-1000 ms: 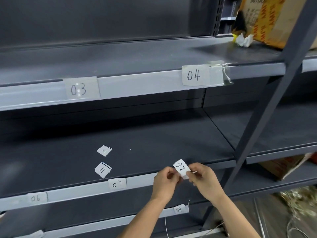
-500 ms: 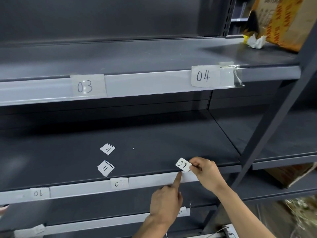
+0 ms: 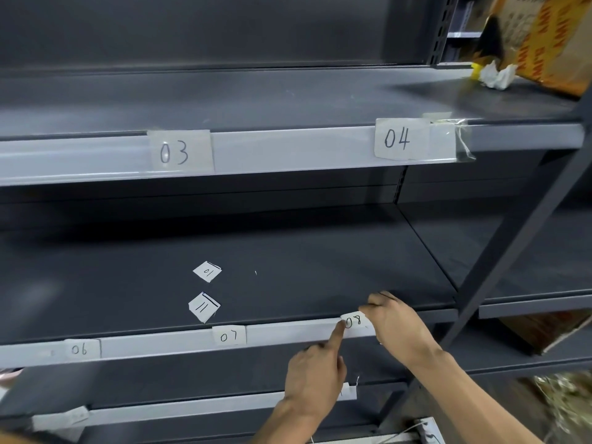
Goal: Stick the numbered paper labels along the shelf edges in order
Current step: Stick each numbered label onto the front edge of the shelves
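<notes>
Pressing label 08 point(image 3: 355, 322) down: your left hand point(image 3: 315, 381) pushes with a straight forefinger, your right hand point(image 3: 397, 326) pinches its end; keep it level with label 07 point(image 3: 229, 336).

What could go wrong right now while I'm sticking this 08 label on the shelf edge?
The 08 label seems higher on the strip than 07, so it may stick crooked. Only a fingertip of the left hand presses one end while the right hand holds the other; that end might lift. Loose labels 10 and 11 lie near the shelf front; an arm could brush them off.
</notes>
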